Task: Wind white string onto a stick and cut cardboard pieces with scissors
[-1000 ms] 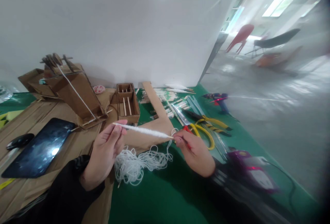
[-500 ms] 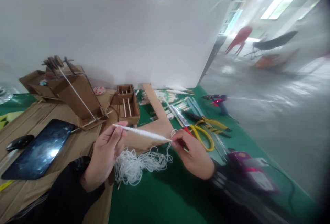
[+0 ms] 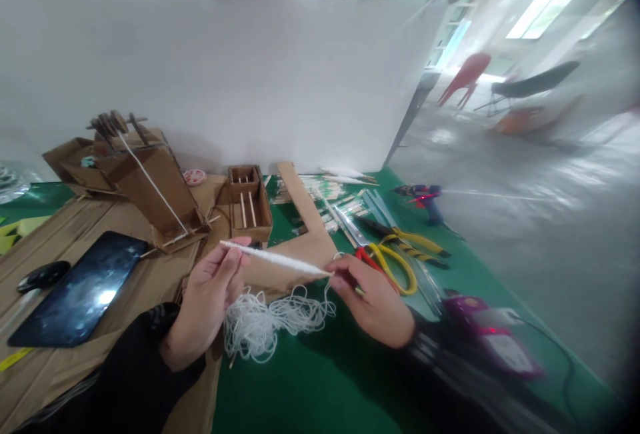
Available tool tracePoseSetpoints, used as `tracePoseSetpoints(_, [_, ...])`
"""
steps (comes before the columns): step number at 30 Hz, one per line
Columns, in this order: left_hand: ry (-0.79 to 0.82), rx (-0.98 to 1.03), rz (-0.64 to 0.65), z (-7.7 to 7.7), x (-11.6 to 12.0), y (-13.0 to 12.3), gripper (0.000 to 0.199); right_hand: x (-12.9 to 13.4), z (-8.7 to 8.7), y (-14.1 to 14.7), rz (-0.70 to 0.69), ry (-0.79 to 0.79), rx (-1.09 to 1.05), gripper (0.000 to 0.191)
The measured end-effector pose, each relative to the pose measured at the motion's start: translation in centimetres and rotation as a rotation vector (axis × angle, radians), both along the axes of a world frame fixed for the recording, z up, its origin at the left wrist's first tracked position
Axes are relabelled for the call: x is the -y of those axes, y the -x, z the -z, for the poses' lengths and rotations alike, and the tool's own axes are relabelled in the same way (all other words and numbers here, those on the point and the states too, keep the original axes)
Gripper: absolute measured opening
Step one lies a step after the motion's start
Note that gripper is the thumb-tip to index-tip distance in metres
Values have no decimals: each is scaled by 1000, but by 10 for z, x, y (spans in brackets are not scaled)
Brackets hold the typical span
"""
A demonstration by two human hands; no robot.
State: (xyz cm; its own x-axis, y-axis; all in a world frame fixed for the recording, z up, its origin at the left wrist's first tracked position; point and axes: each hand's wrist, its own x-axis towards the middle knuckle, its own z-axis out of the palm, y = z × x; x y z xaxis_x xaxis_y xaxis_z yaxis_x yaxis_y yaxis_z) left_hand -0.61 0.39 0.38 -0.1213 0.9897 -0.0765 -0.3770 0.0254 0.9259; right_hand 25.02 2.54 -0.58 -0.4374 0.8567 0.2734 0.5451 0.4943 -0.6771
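Note:
A thin stick wound with white string (image 3: 283, 259) is held nearly level between my hands, thicker in its middle and bare at the tips. My left hand (image 3: 213, 294) pinches its left end between thumb and fingers. At the right tip, my right hand (image 3: 373, 297) has its fingers closed around the stick's end and the string there. A loose heap of white string (image 3: 255, 327) lies below on the green table (image 3: 285, 394), and one strand rises from it to my right hand. Behind the stick is an L-shaped cardboard piece (image 3: 305, 244).
Cardboard models (image 3: 150, 184) and a small cardboard box (image 3: 250, 217) stand at the back left. A tablet (image 3: 80, 287) lies left. Scissors (image 3: 395, 267), pliers (image 3: 420, 241), a glue gun (image 3: 423, 197) and a purple device (image 3: 487, 334) are on the right.
My right hand's fingers have shifted slightly left at the stick's right tip. The stick is still held between both hands, and the view has moved a little.

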Motion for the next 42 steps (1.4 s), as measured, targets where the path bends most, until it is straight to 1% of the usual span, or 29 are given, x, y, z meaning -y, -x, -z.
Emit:
tracePoseSetpoints(3, [8,-5,8,2,0,0,27,0,1,0,24,-17,-17,9])
tracePoseSetpoints(6, [13,1,22,3,0,1,27,0,1,0,-33,-33,-7,20])
tracePoseSetpoints(12, [22,1,6,3,1,0,29,1,1,1,31,-37,-24,9])
tracePoseSetpoints(16, [37,-5,13,3,1,-1,27,0,2,1,-47,-32,6,20])
tracePoseSetpoints(20, [38,-8,3,3,0,0,29,0,2,1,25,-24,3,14])
tracePoseSetpoints(22, [49,-7,-2,4,1,0,30,1,1,1,11,-30,1,14])
tracePoseSetpoints(25, [45,-13,5,5,1,0,30,1,-1,2,-44,-29,13,20])
tracePoseSetpoints(30, [27,-28,16,5,1,0,30,2,-1,2,35,-6,21,13])
tracePoseSetpoints(34, [25,-39,28,5,2,-1,29,2,1,2,-25,-15,29,20])
tracePoseSetpoints(39, [29,-24,19,5,2,-1,30,3,1,2,36,-1,34,13])
tracePoseSetpoints(42, [38,-13,18,5,3,-2,31,3,1,2,-13,-42,28,19])
